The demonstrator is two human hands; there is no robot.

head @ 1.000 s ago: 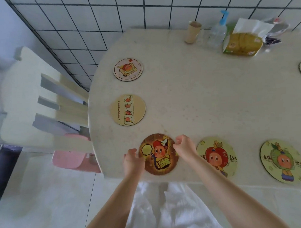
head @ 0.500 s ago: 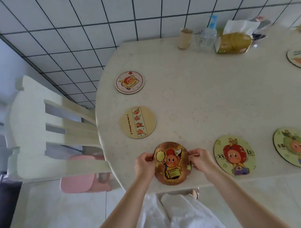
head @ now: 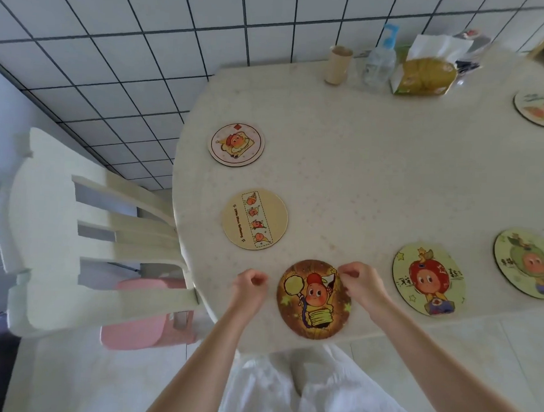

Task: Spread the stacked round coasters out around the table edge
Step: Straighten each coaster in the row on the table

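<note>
A brown round coaster (head: 315, 299) with a cartoon figure lies flat near the table's (head: 358, 178) front edge. My right hand (head: 362, 284) pinches its upper right rim with curled fingers. My left hand (head: 251, 282) is curled shut just left of the coaster, a small gap away. Other coasters lie spread along the rim: a tan one (head: 255, 219), a white one (head: 236, 144), a yellow-green one (head: 428, 279), a green one (head: 524, 262) and a pale one (head: 538, 107) at the far right.
A paper cup (head: 339, 65), a pump bottle (head: 380, 60) and a tissue pack (head: 426, 74) stand at the back by the tiled wall. A cream chair (head: 88, 230) and a pink stool (head: 150, 312) sit left of the table.
My left hand has come off the brown coaster's left rim and curled shut. The right hand stays at the coaster's upper right rim. The view has shifted left and down.
</note>
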